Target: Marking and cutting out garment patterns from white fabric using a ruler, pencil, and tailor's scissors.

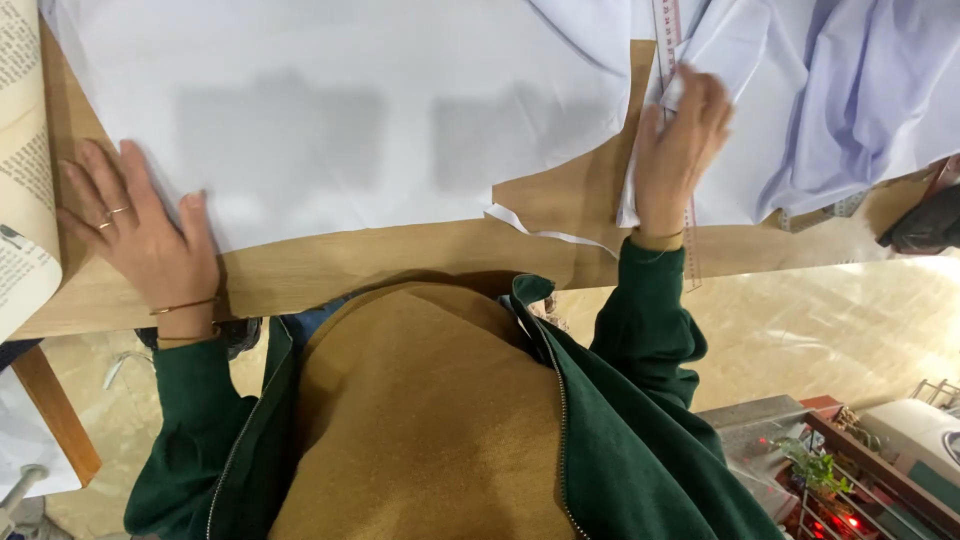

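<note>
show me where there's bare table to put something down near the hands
Bare wood runs along the near edge of the wooden table, between the left hand and the right hand, below the flat white fabric sheet. A smaller patch lies past the clear ruler. Crowded: bunched pale fabric far right.

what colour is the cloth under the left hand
White cloth, under the left hand; head view shows it.

Left hand (140,235) at 9 o'clock: flat, palm down, fingers spread, pointing 11 o'clock, rings on two fingers, bangles at wrist. Right hand (680,150) at 2 o'clock: palm down, fingers curled at tips. Both forearms in green sleeves.
</note>
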